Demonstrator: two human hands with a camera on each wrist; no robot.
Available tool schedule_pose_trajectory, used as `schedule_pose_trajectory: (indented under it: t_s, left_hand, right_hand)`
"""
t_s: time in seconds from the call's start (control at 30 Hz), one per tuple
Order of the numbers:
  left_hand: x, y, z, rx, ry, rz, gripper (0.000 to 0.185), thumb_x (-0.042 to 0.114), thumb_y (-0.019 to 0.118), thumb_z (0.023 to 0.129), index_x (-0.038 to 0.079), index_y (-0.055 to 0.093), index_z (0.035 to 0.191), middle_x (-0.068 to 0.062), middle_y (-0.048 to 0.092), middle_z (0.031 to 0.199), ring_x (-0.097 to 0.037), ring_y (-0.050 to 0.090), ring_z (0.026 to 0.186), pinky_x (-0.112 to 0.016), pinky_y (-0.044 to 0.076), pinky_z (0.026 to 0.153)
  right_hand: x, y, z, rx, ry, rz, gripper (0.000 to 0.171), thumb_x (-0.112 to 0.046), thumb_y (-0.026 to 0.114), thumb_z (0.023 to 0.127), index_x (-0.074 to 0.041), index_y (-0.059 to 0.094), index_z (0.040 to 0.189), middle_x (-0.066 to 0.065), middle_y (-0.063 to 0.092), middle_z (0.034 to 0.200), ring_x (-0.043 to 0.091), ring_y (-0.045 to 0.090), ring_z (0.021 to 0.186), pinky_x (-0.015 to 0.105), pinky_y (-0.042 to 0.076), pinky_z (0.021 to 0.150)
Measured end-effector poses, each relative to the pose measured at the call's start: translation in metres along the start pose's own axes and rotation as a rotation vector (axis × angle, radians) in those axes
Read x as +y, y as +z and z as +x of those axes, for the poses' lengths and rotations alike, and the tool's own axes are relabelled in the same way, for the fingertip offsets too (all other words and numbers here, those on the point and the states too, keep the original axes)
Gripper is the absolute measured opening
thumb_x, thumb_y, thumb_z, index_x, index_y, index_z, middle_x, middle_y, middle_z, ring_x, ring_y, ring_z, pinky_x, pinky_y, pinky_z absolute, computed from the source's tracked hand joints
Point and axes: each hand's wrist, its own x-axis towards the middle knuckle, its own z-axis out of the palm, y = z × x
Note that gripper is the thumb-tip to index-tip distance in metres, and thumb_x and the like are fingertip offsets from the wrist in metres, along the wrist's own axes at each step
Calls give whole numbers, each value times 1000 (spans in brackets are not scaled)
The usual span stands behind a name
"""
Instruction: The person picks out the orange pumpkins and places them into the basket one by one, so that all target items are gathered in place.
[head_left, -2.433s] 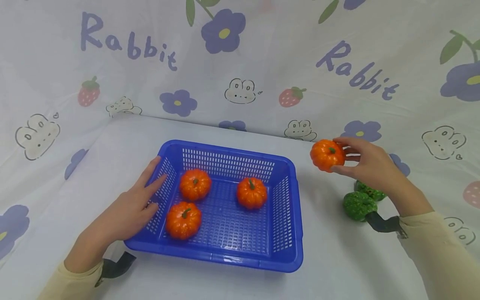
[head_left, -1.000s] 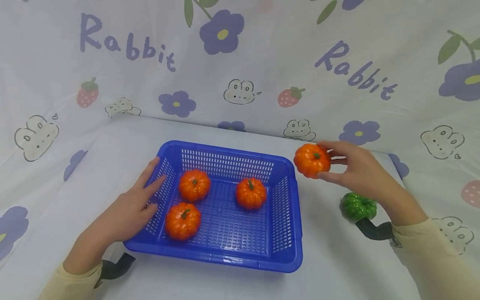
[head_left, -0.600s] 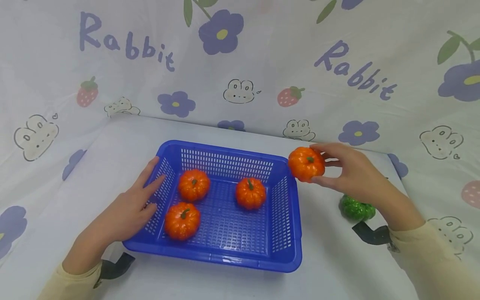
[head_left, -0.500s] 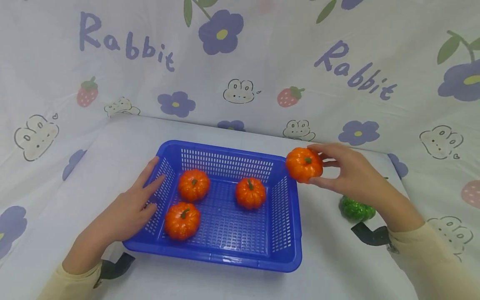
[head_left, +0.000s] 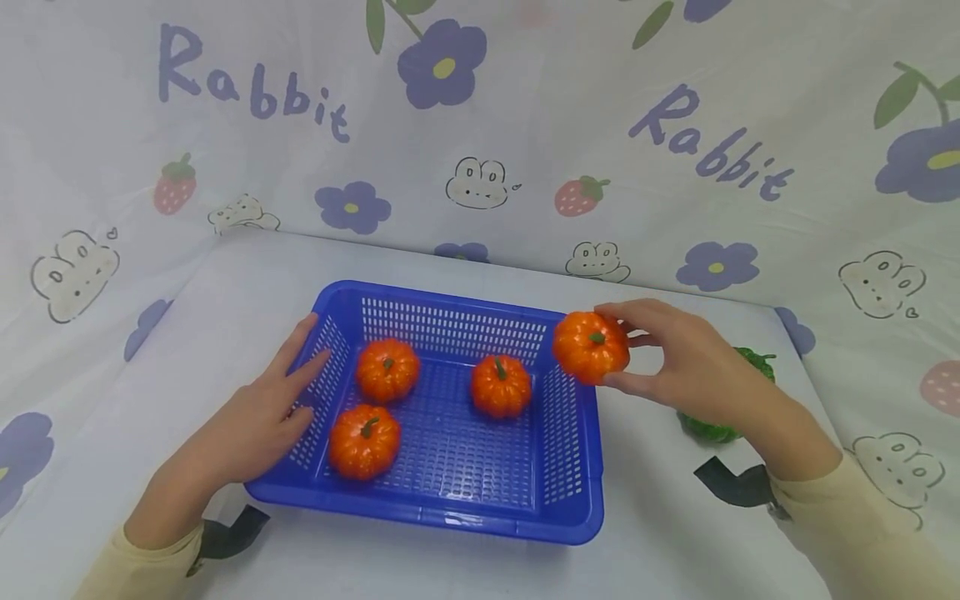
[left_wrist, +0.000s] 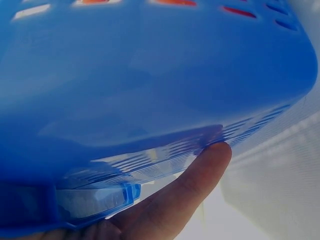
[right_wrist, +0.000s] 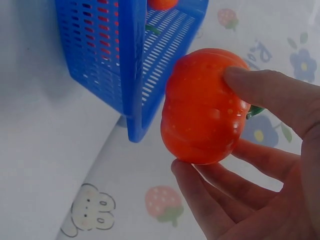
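An orange pumpkin (head_left: 591,347) is held in the right hand (head_left: 678,367), pinched between thumb below and fingers (right_wrist: 265,92) curled over its top, stem up, right of centre in the head view. It is carried in the air at the right rim of the blue basket (head_left: 592,467), about over the top right corner, not yet inside; in the right wrist view the pumpkin (right_wrist: 205,107) is seen just beside the basket corner (right_wrist: 132,75), apart from it. The left hand (head_left: 258,421) is laid flat against the basket's left wall, fingers straight, nothing grasped; a fingertip (left_wrist: 212,155) is seen pressed on the blue wall in the left wrist view. Three more orange pumpkins are lying inside: upper left (head_left: 388,369), lower left (head_left: 365,440), centre right (head_left: 501,385). A green pumpkin (head_left: 712,425) is partly hidden behind the right hand on the white table (head_left: 675,533), right of the basket. Step judged: carry phase of a placement, basket being steadied. The next move is judged to call for passing the pumpkin over the rim, lowering it into the free space at lower right, then releasing the pinch.
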Motion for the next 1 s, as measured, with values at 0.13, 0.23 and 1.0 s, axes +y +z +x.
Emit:
schedule_pose_trajectory:
  t_s: [0.13, 0.23, 1.0]
  left_hand:
    - [0, 0, -1, 1, 4, 4, 67, 6, 57, 104, -2, 35, 167, -8, -12, 182, -55, 48, 144, -63, 50, 107]
    - [0, -1, -1, 3, 8, 5, 67, 6, 57, 105, -3, 35, 167, -9, -12, 182, -54, 50, 143, -63, 51, 106]
    - [0, -1, -1, -2, 4, 4, 67, 7, 57, 105, -2, 34, 167, -9, -12, 182, -55, 47, 145, -63, 49, 108]
  right_hand:
    - [-2, 3, -2, -1, 2, -11, 76, -17, 93, 86, -7, 59, 153, 14, 64, 146, 34, 69, 122, 55, 62, 97]
    - [-3, 5, -2, -1, 1, -7, 75, -15, 93, 86, -8, 59, 153, 14, 63, 147, 34, 69, 123, 55, 62, 97]
    - [-29, 25, -6, -99, -38, 22, 73, -22, 92, 89, -12, 59, 154, 8, 64, 145, 28, 68, 123, 43, 65, 91]
